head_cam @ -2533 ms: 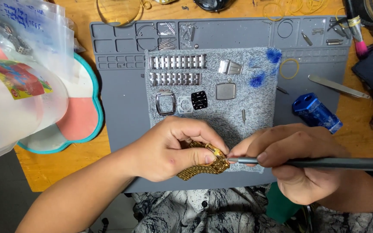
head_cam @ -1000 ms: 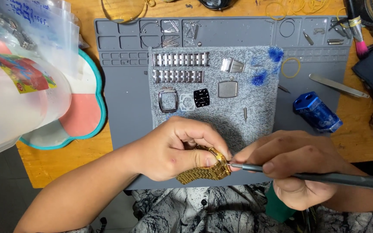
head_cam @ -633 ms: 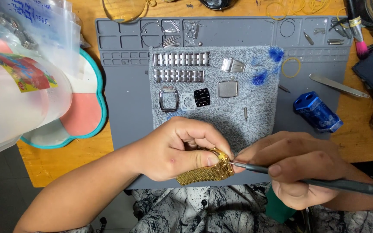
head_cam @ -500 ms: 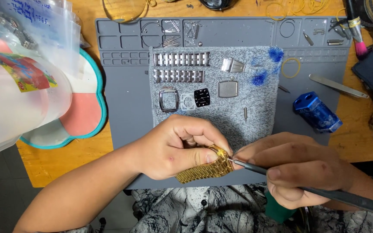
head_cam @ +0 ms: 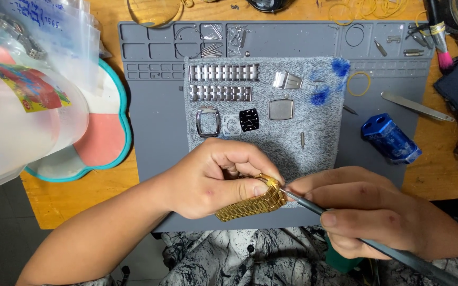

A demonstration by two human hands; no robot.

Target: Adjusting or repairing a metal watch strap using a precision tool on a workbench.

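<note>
Grey silicone work mat point(head_cam: 155, 132) on an orange wooden bench, a grey felt pad point(head_cam: 319, 143) laid on it.

Item: gold metal link watch bracelet point(head_cam: 250, 205), ridged links, lying slanted at the mat's 6 o'clock edge. My left hand point(head_cam: 213, 182) pinches its upper end between thumb and forefinger. My right hand point(head_cam: 377, 212) is closed around a thin dark pin tool point(head_cam: 356, 235), tip touching the bracelet's end.

Surroundings: at 12 o'clock on the felt, two silver bracelet strips point(head_cam: 223, 82), a black square dial point(head_cam: 249, 119), a steel case frame point(head_cam: 208, 122). At 3 o'clock, a blue metal block point(head_cam: 390, 139). At 9 o'clock, a clear plastic tub point(head_cam: 17, 122).
</note>
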